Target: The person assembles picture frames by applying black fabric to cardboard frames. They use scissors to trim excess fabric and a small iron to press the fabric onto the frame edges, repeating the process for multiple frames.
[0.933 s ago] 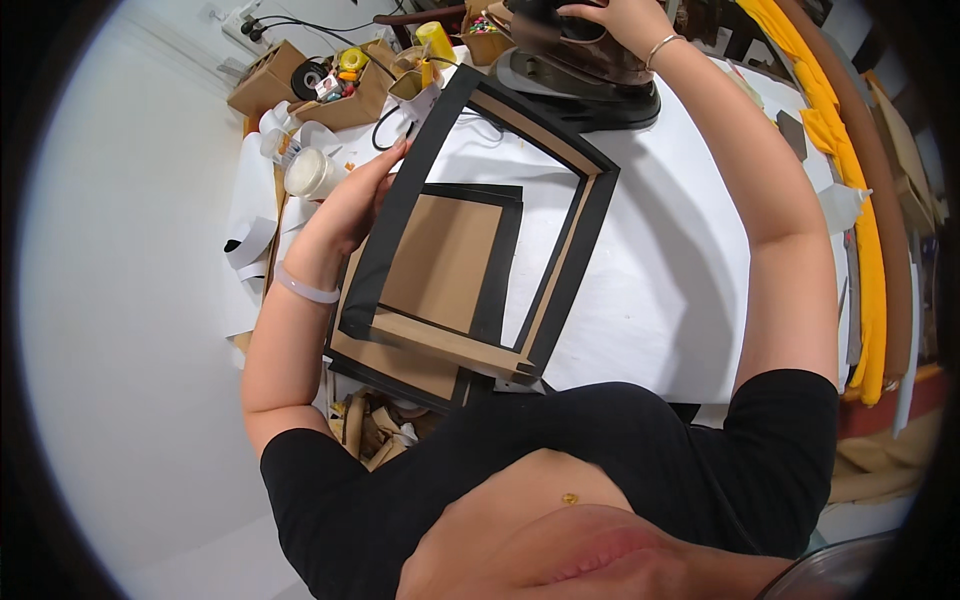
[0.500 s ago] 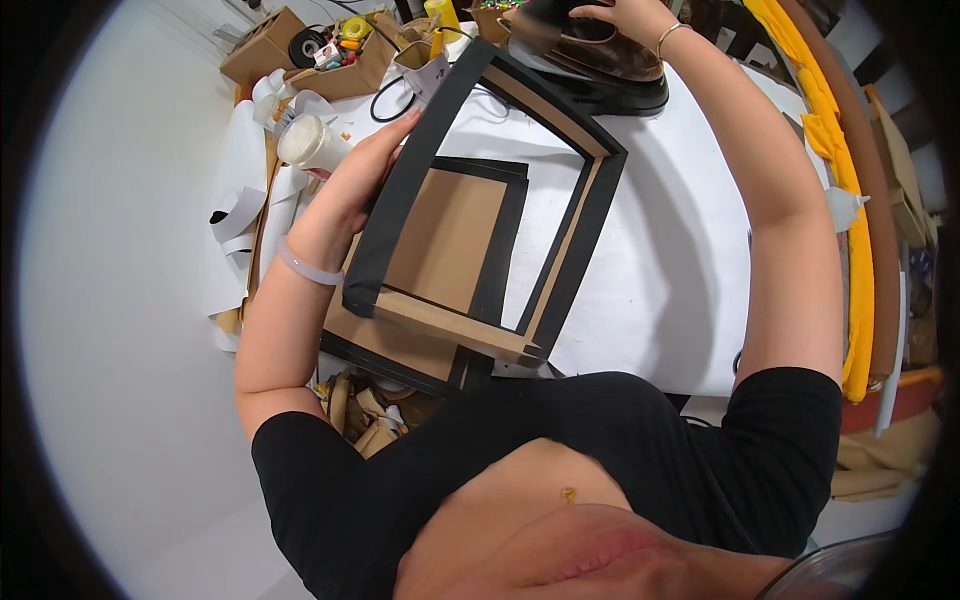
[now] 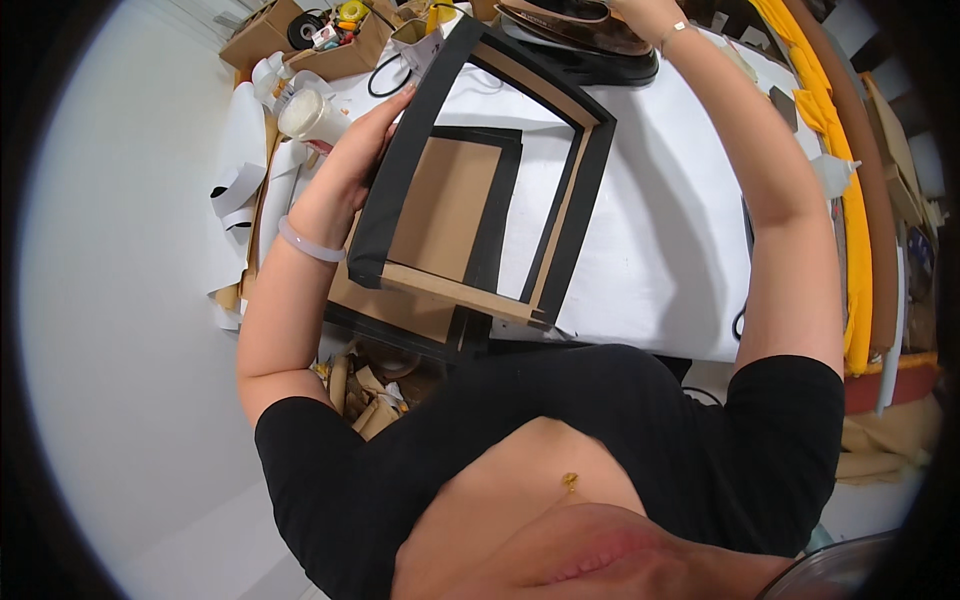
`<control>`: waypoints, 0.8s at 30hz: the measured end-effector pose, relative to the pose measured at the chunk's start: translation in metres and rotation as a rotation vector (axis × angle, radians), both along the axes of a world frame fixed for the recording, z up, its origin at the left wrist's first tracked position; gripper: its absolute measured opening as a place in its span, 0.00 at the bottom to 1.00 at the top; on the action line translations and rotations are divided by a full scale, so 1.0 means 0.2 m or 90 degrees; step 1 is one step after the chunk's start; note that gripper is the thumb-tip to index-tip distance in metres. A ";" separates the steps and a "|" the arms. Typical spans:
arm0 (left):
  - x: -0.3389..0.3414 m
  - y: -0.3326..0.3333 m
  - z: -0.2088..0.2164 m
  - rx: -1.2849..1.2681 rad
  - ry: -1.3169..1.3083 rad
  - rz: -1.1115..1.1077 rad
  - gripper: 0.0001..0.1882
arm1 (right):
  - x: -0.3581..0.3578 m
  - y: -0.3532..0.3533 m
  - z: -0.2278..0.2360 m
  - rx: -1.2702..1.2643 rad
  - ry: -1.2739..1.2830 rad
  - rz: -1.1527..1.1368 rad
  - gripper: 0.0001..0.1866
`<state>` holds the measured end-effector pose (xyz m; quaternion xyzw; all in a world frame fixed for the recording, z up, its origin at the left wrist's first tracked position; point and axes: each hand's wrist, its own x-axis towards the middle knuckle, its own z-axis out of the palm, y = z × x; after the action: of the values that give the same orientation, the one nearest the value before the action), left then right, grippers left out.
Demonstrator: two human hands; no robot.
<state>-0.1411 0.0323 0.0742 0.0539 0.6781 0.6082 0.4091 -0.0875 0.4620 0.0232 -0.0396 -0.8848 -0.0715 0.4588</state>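
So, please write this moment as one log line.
left hand: holds frame | right hand: at iron, partly out of view | board: seen through frame

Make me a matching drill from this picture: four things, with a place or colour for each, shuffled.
Things:
1. frame
2. board
3. tub
4. cloth

Places and colours:
A. yellow, running down the right side of the picture
B. brown with black borders, beneath something held above it
C. held up by the left hand
D. whitish, standing to the left of the left hand

Right pairs: 1-C, 2-B, 3-D, 4-A
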 end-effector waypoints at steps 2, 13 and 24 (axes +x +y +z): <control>0.04 -0.06 0.00 0.042 -0.005 0.041 0.22 | 0.16 -0.21 -0.16 -0.415 0.104 0.119 0.26; 0.10 -0.36 0.01 0.408 0.090 -0.165 0.27 | 1.05 -1.15 -0.11 -0.941 -0.202 0.042 0.22; 0.56 -0.40 0.13 0.401 0.458 0.067 0.54 | 1.16 -1.06 0.89 0.137 -0.055 0.097 0.25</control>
<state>-0.0293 -0.0483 0.0996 0.3480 0.5611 0.7467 0.0809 0.1452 0.2508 0.2002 0.0805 -0.8915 -0.1321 0.4259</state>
